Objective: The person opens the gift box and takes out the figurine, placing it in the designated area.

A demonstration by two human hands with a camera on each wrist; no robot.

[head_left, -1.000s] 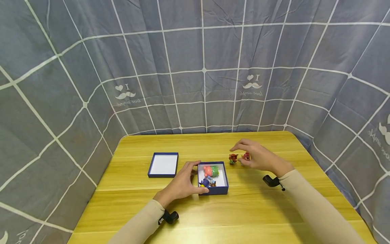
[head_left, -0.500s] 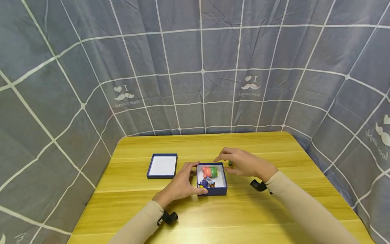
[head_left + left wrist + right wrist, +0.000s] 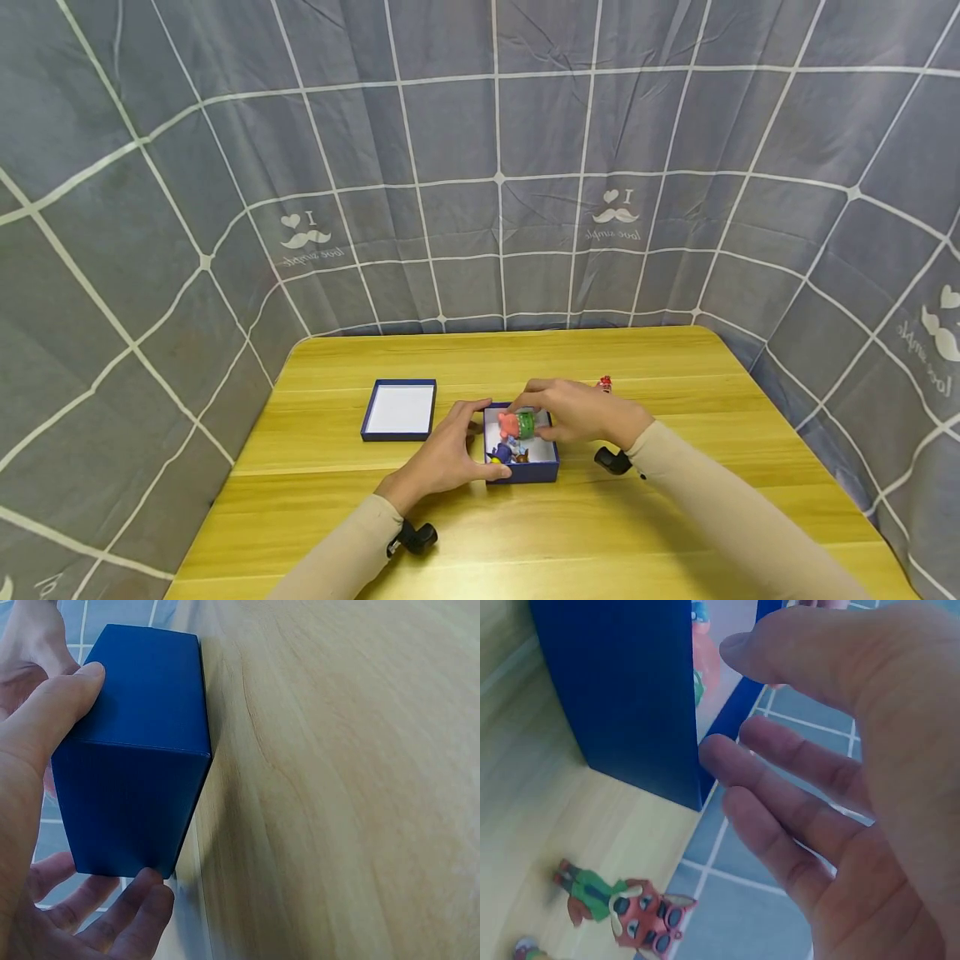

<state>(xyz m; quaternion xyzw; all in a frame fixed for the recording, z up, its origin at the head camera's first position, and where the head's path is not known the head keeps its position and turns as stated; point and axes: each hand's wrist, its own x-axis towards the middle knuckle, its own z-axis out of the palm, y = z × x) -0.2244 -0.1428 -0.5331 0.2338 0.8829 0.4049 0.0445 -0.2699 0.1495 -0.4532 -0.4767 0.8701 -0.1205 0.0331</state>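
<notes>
A dark blue box (image 3: 534, 472) with a white inside stands uncovered on the table. My left hand (image 3: 442, 450) holds it from the left, thumb at the near wall and fingers at the far side. Inside lie a pink and green toy figure (image 3: 517, 425), a purple-blue figure (image 3: 501, 452) and a small brown figure (image 3: 522, 456). My right hand (image 3: 573, 412) reaches over the box's right side, fingers spread loosely near the pink and green figure. The right wrist view shows nothing between its thumb and fingers. A fox figure (image 3: 641, 919) in green stands just outside the box.
A blue-rimmed lid (image 3: 402, 410) lies white side up at the left of the wooden table (image 3: 480, 542). A red figure (image 3: 604, 384) stands behind my right hand, partly hidden. Grey checked curtains (image 3: 540, 208) surround the table.
My right hand has moved left, from beside the red and fox figures to over the box. Those figures stay on the table. My left hand keeps its hold on the box.
</notes>
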